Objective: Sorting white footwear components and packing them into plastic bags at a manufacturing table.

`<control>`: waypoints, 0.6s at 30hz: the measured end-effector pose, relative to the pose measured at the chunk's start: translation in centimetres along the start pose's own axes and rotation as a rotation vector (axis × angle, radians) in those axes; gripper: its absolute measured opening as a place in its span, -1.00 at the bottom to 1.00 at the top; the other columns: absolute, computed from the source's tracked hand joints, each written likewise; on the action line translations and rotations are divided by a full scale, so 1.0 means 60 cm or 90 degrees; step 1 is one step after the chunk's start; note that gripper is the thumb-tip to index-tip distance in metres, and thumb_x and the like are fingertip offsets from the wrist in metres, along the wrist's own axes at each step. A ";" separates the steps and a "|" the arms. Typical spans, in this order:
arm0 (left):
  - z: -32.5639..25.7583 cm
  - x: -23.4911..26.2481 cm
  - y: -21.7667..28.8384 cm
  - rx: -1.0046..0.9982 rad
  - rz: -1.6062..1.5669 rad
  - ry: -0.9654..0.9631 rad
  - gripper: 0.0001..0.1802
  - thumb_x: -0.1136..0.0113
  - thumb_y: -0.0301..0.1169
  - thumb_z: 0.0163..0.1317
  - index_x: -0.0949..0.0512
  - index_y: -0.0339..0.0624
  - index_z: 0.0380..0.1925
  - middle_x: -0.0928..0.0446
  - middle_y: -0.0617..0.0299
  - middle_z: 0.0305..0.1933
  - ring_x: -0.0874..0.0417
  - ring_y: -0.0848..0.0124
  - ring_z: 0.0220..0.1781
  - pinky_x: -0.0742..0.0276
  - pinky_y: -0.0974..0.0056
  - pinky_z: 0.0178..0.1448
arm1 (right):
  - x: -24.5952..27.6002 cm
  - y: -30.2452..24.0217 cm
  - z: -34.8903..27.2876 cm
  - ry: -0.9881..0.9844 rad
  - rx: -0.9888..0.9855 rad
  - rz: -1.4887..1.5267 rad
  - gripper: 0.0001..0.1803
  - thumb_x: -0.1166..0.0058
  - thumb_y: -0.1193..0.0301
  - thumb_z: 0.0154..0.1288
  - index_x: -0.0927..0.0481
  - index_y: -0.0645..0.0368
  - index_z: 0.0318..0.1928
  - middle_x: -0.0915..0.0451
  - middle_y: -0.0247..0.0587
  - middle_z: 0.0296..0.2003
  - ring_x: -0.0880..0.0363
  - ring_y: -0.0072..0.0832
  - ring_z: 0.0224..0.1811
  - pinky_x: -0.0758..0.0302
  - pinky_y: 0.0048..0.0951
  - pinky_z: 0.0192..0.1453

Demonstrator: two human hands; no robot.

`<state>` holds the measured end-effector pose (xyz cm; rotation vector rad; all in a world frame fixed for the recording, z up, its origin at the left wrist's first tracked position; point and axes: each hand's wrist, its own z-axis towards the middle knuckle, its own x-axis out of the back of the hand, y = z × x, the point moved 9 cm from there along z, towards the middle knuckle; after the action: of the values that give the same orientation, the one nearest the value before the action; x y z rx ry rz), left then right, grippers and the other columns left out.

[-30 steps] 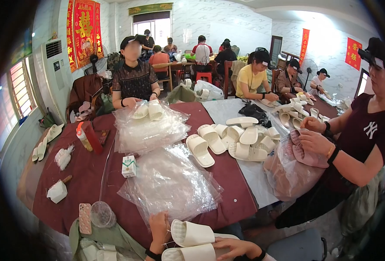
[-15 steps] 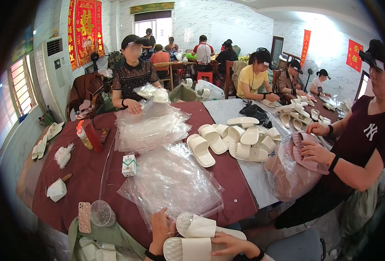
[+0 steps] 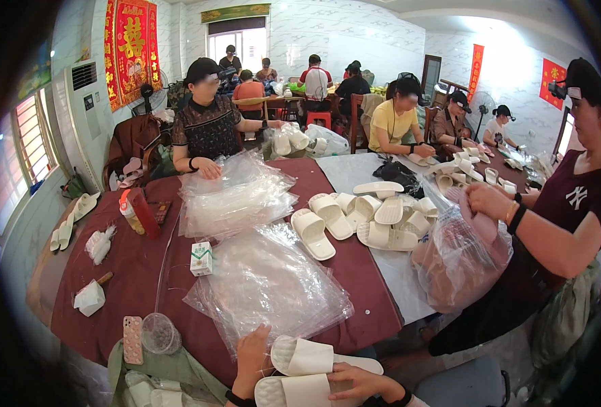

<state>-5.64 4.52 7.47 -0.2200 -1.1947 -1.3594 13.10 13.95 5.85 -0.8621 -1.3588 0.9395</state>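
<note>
My right hand (image 3: 360, 381) grips a pair of white slippers at the near table edge. The nearer slipper (image 3: 307, 390) has a quilted footbed and a broad strap; the farther slipper (image 3: 312, 356) lies right against it. My left hand (image 3: 251, 356) is at the near edge of a stack of clear plastic bags (image 3: 273, 285), fingers stretched out and touching the film. Its fingertips are partly blurred against the bags. A second stack of clear bags (image 3: 236, 193) lies beyond, under the hand of a person across the table.
Loose white slippers (image 3: 385, 217) are heaped right of the bags. A small carton (image 3: 202, 259), red bottle (image 3: 144, 214), phone (image 3: 133, 339) and clear tub (image 3: 160, 332) stand left. At right, a co-worker (image 3: 558, 210) handles a bag of pink slippers (image 3: 460, 261). A stool (image 3: 463, 383) stands near right.
My left hand has shifted slightly up and right on the bags, and the top bag's right corner moved. The person opposite lowered white slippers to the far side. The right co-worker's hands moved up.
</note>
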 end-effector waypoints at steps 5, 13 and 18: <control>-0.005 0.006 0.014 -0.075 0.137 0.030 -0.34 -0.16 -0.37 0.05 -0.35 -0.13 0.25 -0.51 0.03 0.09 -0.54 0.15 0.00 -0.35 0.09 0.10 | 0.000 0.000 0.007 0.008 0.050 -0.068 -0.45 -0.24 0.19 0.20 -0.51 0.15 0.16 -0.39 -0.04 0.19 -0.30 -0.13 0.23 -0.19 -0.24 0.31; -0.003 -0.016 -0.002 -0.015 0.078 -0.144 -0.30 -0.13 -0.39 0.10 -0.29 -0.04 0.32 -0.41 -0.01 0.21 -0.50 0.12 0.06 -0.35 0.10 0.14 | 0.036 -0.064 0.016 0.078 0.140 -0.079 -0.48 -0.23 0.22 0.18 -0.52 0.21 0.11 -0.51 0.06 0.04 -0.47 0.01 0.10 -0.36 -0.19 0.20; 0.017 0.022 0.034 -0.052 -0.172 -0.106 -0.44 -0.02 -0.44 0.25 -0.33 -0.04 0.30 -0.33 0.00 0.32 -0.41 0.05 0.18 -0.31 0.11 0.25 | 0.062 -0.025 -0.004 0.146 0.036 -0.063 -0.49 -0.31 0.20 0.12 -0.58 0.11 0.07 -0.49 -0.02 0.11 -0.40 -0.10 0.18 -0.27 -0.21 0.25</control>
<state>-4.82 5.02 9.94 -0.2398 -1.3439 -1.6526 13.35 16.80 8.67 -0.8249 -1.1618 0.7742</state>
